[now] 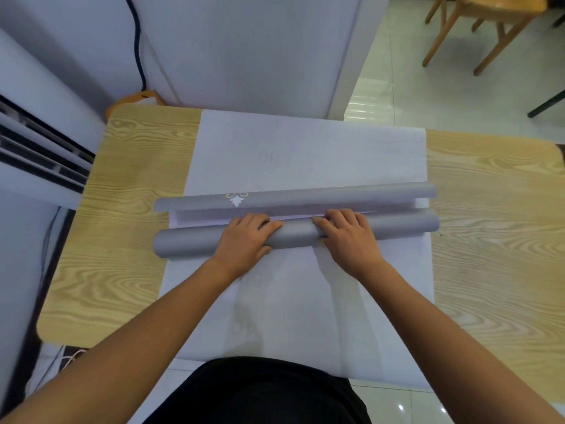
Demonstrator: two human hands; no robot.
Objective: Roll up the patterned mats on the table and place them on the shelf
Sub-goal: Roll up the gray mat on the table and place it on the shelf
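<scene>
Head view. The left hand and right hand rest side by side on the middle of a grey rolled mat. The fingers of each hand curl over the top of the roll and the thumbs sit on its near side, so both hands grip it. The roll lies crosswise on a pale flat mat that covers the centre of the wooden worktop and overhangs its near edge.

Just beyond the fingertips, parallel to the held roll, lies a second grey curl bearing a small white-and-gold ornament. A narrow pale strip separates the two; whether they are ends of one mat cannot be told.

Behind the worktop stands a white cabinet with a black cable beside it. A slatted white unit is at the left, and a wooden chair stands on the tiled floor at the upper right.
</scene>
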